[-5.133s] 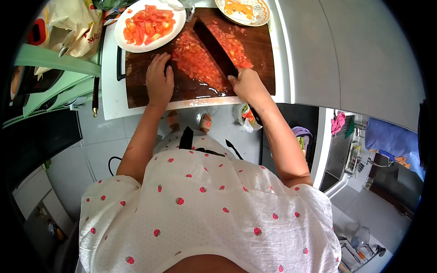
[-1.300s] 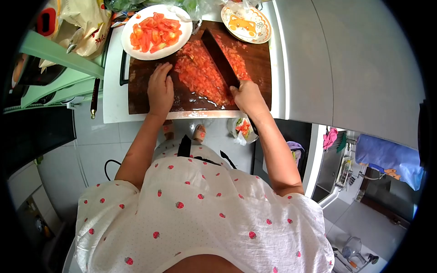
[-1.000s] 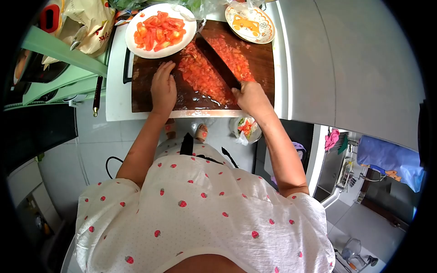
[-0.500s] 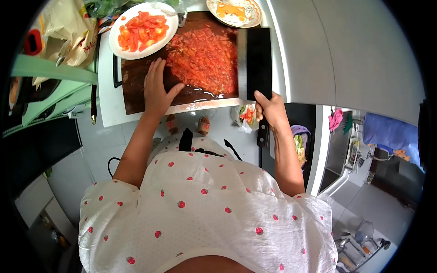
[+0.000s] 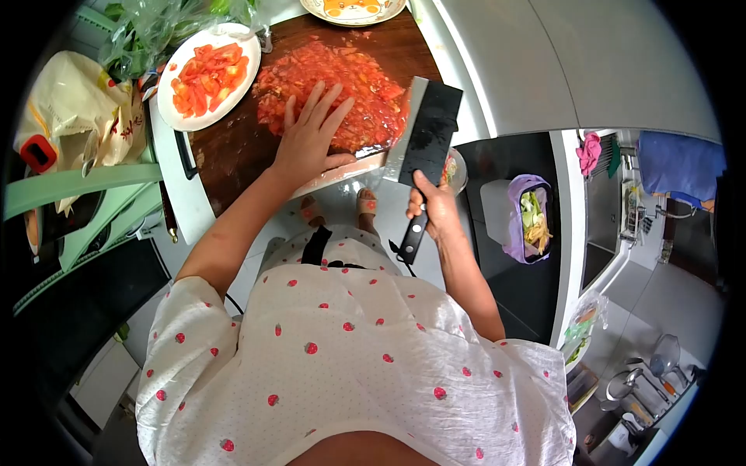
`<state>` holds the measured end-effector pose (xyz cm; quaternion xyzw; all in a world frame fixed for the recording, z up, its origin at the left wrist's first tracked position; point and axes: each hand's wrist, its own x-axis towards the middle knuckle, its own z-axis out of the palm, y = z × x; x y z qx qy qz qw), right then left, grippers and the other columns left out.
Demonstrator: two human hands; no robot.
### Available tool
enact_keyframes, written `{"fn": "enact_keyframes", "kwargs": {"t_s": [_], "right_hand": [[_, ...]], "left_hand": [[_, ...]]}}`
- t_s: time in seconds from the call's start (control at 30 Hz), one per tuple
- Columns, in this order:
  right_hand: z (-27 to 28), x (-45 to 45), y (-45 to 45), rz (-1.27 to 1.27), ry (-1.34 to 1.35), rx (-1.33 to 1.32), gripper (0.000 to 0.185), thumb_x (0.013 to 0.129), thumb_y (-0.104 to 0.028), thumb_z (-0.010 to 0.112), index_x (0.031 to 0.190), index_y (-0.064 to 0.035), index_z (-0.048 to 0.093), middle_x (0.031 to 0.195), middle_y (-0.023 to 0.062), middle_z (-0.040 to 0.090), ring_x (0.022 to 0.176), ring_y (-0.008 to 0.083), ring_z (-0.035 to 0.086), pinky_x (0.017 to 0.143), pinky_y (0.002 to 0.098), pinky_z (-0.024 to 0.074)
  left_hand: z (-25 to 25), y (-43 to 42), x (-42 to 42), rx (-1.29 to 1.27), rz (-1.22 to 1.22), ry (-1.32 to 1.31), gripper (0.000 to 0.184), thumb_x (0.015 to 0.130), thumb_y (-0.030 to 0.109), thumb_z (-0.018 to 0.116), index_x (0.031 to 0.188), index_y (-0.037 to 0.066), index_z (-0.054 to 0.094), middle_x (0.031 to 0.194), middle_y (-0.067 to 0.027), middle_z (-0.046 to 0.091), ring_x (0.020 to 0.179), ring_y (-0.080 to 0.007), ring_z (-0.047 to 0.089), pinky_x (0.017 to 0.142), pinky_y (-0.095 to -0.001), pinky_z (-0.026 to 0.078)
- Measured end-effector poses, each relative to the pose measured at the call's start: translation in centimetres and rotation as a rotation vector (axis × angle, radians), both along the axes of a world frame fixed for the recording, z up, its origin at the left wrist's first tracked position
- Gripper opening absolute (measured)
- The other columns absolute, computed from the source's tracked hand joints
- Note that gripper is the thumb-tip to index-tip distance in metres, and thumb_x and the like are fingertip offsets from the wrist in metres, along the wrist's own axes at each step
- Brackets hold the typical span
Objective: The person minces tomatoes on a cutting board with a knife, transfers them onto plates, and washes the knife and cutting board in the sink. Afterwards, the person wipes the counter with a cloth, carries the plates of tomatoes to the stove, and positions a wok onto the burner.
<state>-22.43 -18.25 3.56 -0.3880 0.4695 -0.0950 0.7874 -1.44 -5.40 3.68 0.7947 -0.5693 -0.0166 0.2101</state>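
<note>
Cleaver (image 5: 428,132) in right grip (image 5: 438,207); chopped tomato (image 5: 377,97) (glistening heap) beyond, to left.

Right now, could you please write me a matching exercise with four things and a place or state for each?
Things:
1. cleaver
2. chopped tomato
3. white plate
4. left hand

Places or states:
a. bearing larger tomato pieces
b. spread open over the red mass
c. heaped on the wooden board
d. held in the right hand

Right pairs: 1-d; 2-c; 3-a; 4-b
</note>
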Motion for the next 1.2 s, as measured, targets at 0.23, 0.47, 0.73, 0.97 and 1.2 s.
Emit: {"fn": "enact_keyframes", "kwargs": {"t_s": [0.23,0.47,0.73,0.97,1.2], "right_hand": [[-0.6,4.0,3.6,-0.042,-0.107,0.126,0.018,0.087,-0.019,0.056,0.078,-0.0075,0.045,0.051,0.0034,0.046,0.038,0.0133,0.044,0.037,0.0287,0.0412],[1.3,8.0,5.4,0.017,-0.162,0.066,0.012,0.087,-0.014,0.051,0.082,-0.0046,0.045,0.053,0.0033,0.046,0.040,0.0128,0.046,0.038,0.0271,0.0426],[6.3,12.1,5.9,0.288,-0.005,-0.572,0.007,0.082,-0.004,0.048,0.080,0.0034,0.048,0.057,0.0049,0.050,0.044,0.0109,0.049,0.038,0.0248,0.0398],[7.3,10.9,2.7,0.407,0.126,-0.941,0.025,0.080,-0.011,0.052,0.100,0.0032,0.055,0.084,0.0259,0.060,0.082,0.0380,0.060,0.074,0.0388,0.0461],[8.6,10.4,-0.6,0.571,0.209,-1.161,0.022,0.083,-0.014,0.052,0.098,0.0022,0.057,0.080,0.0260,0.058,0.080,0.0405,0.057,0.069,0.0416,0.0452]], "left_hand": [[-0.5,-1.6,0.6,-0.032,0.002,-0.033,0.081,0.066,0.046,0.066,0.132,0.012,0.033,0.141,-0.0079,0.023,0.132,-0.0291,0.017,0.101,-0.0545,0.014],[-0.6,-1.5,1.1,-0.112,-0.051,-0.003,0.077,0.073,0.053,0.055,0.133,0.009,0.032,0.140,-0.0109,0.024,0.131,-0.0311,0.018,0.102,-0.0533,0.013],[-1.3,-3.2,3.6,-0.422,0.181,0.017,0.062,0.080,0.031,0.057,0.131,0.006,0.033,0.137,-0.0130,0.030,0.130,-0.0326,0.022,0.102,-0.0492,0.016],[-1.0,-2.1,4.6,-0.482,0.404,0.080,0.050,0.081,0.009,0.052,0.128,0.002,0.035,0.133,-0.0160,0.034,0.126,-0.0346,0.028,0.102,-0.0433,0.024],[-1.2,4.6,1.7,-0.365,0.426,0.171,0.060,0.079,0.016,0.059,0.130,0.001,0.032,0.135,-0.0182,0.033,0.127,-0.0344,0.028,0.103,-0.0405,0.024]]}}
